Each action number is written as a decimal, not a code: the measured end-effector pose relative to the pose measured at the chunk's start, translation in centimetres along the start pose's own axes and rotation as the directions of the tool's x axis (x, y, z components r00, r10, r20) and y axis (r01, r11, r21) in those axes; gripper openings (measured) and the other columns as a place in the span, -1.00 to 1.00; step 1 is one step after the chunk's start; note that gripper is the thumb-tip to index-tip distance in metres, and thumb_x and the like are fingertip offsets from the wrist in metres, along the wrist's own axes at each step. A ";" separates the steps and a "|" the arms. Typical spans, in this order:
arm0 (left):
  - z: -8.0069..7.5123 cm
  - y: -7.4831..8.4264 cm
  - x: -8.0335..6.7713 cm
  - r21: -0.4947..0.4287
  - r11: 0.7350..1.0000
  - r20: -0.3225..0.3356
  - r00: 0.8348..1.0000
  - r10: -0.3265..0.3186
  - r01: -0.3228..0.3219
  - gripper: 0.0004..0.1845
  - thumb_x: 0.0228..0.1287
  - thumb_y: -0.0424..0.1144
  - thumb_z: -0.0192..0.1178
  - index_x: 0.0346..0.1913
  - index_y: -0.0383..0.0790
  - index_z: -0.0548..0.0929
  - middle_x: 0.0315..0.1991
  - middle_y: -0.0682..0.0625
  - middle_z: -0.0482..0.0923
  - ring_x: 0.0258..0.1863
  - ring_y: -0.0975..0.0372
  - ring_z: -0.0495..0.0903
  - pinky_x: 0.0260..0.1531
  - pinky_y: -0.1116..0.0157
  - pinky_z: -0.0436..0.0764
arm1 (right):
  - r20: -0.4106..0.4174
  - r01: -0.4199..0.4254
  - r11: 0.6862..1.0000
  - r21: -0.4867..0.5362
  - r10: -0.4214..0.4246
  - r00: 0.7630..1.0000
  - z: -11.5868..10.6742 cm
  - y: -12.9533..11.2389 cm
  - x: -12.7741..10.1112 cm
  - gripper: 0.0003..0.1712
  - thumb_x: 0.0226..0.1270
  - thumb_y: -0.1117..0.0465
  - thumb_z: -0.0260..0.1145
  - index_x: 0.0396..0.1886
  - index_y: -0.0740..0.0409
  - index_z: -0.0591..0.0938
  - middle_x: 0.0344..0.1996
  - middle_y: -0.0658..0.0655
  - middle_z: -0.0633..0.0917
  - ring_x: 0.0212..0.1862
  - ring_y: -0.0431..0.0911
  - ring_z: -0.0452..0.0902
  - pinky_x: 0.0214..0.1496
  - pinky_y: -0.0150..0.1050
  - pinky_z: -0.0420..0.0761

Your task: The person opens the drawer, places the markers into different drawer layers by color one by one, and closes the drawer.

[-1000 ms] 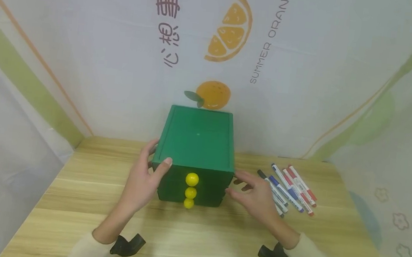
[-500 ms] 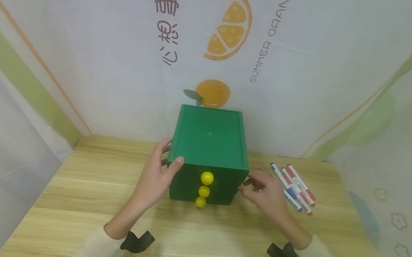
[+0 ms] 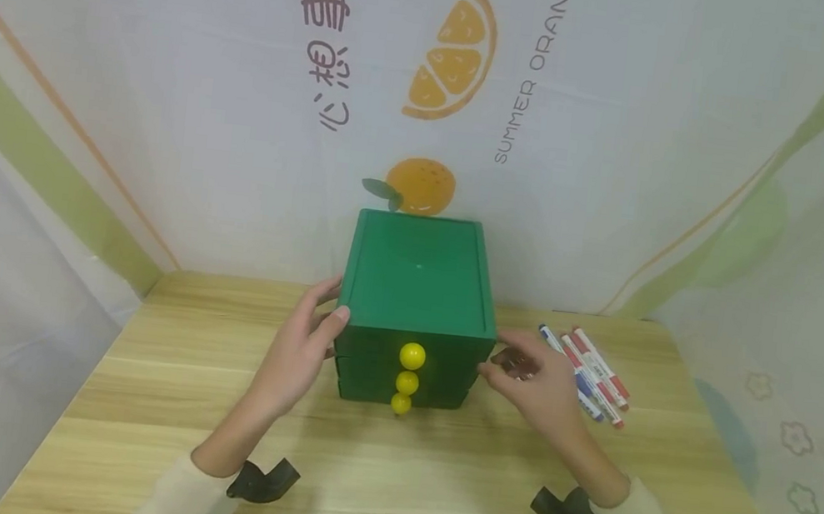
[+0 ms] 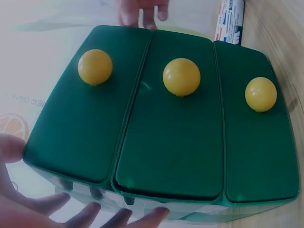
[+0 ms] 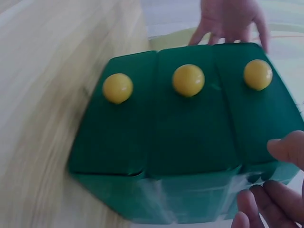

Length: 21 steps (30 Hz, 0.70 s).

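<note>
A small green drawer cabinet [image 3: 416,274] stands in the middle of the table's far part. Its front has three stacked drawers, each with a round yellow knob [image 3: 412,356]. At the cabinet's left side is my left hand [image 3: 292,353], fingers spread along the wall and thumb at the upper front corner. In the left wrist view those fingers [image 4: 83,214] are extended beside the wall. My right hand [image 3: 545,388] is at the opposite side, its thumb by the front edge and its fingers loosely bent. All three drawers sit flush in the front.
Several markers [image 3: 592,372] with red and blue caps lie to the right of the cabinet, partly behind my right hand. The wooden table [image 3: 178,400] ends at a white printed curtain [image 3: 257,149] behind the cabinet.
The cabinet slid to the right between my hands, then stopped. Since then my left hand has eased slightly left, its thumb shifting outward at the corner. More of the markers are now hidden.
</note>
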<state>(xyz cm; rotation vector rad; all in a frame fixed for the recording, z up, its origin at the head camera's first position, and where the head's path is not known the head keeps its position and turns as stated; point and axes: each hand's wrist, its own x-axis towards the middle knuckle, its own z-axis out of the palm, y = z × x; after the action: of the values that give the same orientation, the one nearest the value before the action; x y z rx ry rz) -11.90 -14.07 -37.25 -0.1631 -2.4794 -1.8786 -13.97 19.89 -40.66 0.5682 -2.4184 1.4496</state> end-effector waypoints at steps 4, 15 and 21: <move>-0.3 -0.1 0.1 -0.038 0.999 0.025 1.000 -0.019 0.020 -0.38 0.83 -0.04 -0.07 0.76 -0.15 0.18 0.67 -0.20 0.22 0.55 -0.22 0.40 0.29 -0.29 0.62 | -0.060 -0.016 0.999 0.036 0.019 0.998 0.0 -1.3 -0.1 -0.67 0.25 0.40 0.68 -0.01 0.18 0.82 -0.25 0.05 0.81 -0.27 -0.19 0.72 -0.26 -0.39 0.73; -1.3 0.2 0.4 -0.179 0.979 0.109 0.991 -0.081 0.100 -0.31 0.77 -0.10 -0.02 0.78 -0.21 0.13 0.72 -0.26 0.08 0.61 -0.30 0.23 0.36 -0.39 0.50 | -0.064 -0.086 0.985 0.150 0.096 0.993 0.6 -4.4 -1.6 -0.83 0.39 0.41 0.58 -0.07 0.22 0.84 -0.21 0.06 0.85 -0.20 -0.17 0.79 -0.11 -0.35 0.79; -1.4 -0.1 0.7 -0.200 0.973 0.125 0.988 -0.088 0.112 -0.29 0.75 -0.12 -0.02 0.78 -0.23 0.09 0.74 -0.26 0.02 0.62 -0.32 0.18 0.37 -0.43 0.46 | 0.146 -0.209 0.944 0.254 0.176 0.973 3.1 -5.5 -1.9 -0.76 0.61 0.28 0.40 0.07 0.37 0.80 -0.15 0.16 0.88 -0.16 -0.03 0.84 -0.08 -0.22 0.83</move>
<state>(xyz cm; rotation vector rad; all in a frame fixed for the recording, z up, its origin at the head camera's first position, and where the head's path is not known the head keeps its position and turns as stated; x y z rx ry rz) -12.68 -15.43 -36.89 -0.1582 -2.3999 -2.2284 -9.89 15.24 -38.60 0.4998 -2.4435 1.8971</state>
